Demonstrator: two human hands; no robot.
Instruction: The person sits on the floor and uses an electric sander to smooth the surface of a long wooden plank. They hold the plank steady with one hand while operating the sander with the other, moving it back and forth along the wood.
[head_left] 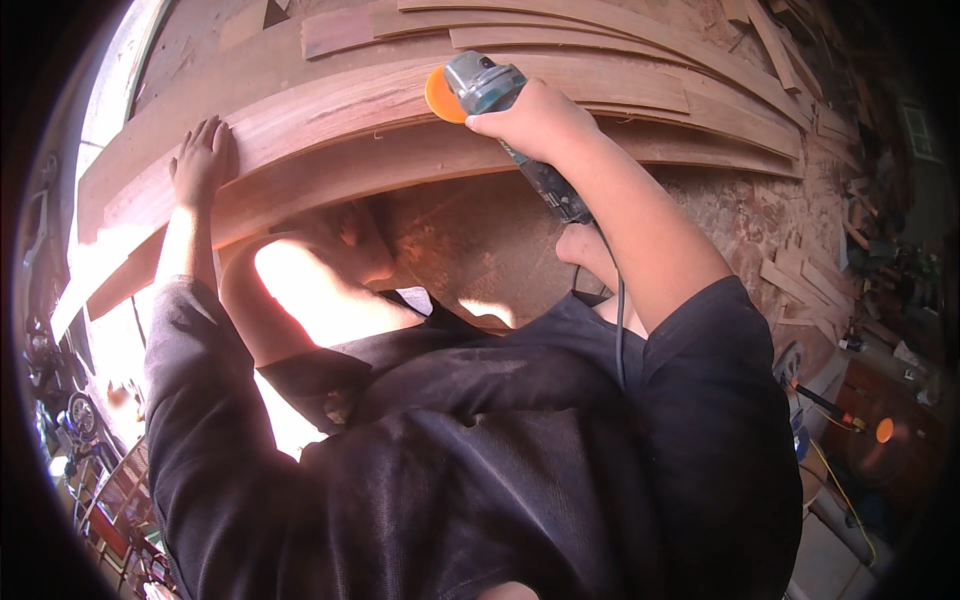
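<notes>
My right hand is wrapped round the body of an angle grinder, grey-headed and dark green, with an orange disc at its left end. The disc's edge is at the front edge of a long wooden board; whether it touches the wood I cannot tell. Toward the board's left end, my left hand lies flat on it with the fingers stretched out. A dark cord runs from the grinder down past my right arm.
Several long curved wooden strips are stacked beyond the board. Wood offcuts lie on the dusty ground at right. Near them is a second tool with an orange disc and a yellow cord. Bicycles stand at far left.
</notes>
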